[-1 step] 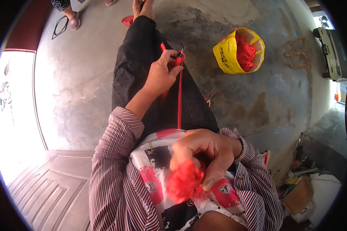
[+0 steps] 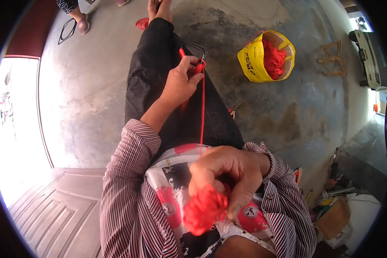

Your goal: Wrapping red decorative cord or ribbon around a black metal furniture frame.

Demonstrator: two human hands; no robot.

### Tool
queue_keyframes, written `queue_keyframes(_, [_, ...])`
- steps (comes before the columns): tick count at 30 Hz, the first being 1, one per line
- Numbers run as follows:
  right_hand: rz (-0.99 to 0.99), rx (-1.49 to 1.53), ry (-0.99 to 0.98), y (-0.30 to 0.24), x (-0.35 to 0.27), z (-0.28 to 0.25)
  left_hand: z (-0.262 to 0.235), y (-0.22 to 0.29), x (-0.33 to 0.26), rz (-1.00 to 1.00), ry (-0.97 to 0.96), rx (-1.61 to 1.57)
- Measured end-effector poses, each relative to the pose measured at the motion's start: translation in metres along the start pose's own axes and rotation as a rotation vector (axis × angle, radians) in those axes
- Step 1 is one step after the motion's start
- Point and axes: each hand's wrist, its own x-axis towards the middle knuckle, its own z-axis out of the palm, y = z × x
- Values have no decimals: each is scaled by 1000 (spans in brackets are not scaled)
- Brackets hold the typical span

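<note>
While the person sits over the concrete floor (image 2: 94, 107), a yellow bag (image 2: 253, 58) lies at two o'clock. Right hand (image 2: 228, 176) grips a red yarn ball (image 2: 204, 210) at six; left hand (image 2: 180, 84) pinches the strand (image 2: 201, 112), best kept taut.

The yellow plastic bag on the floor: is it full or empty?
Full: the yellow plastic bag gapes open, with red yarn heaped to its rim.
</note>
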Motion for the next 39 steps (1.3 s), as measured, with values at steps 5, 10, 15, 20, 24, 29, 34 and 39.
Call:
queue_keyframes(5, [-129, -126, -202, -9, 16, 11, 5, 7, 4, 8, -8, -21])
queue_keyframes(10, [-86, 53, -162, -8, 13, 14, 5, -2, 11, -21, -42, 37])
queue_keyframes(15, [-286, -40, -355, -38, -5, -4, -1, 24, 10, 36, 145, 140])
queue_keyframes(20, [-395, -1480, 442, -96, -37, -51, -33, 38, 25, -310, 147, -647])
queue_keyframes(24, [-63, -2055, 797, -104, -22, -144, -29, 23, 45, -517, 101, -302])
queue_keyframes(29, [-209, -1857, 841, -78, 11, -191, -23, -26, 52, -230, 185, 89])
queue_keyframes(34, [-563, -1765, 791, -73, 15, -159, -39, 61, 38, -353, 173, -385])
queue_keyframes(39, [-763, -1038, 909, -91, -16, -147, -37, 61, 40, -513, 28, -818])
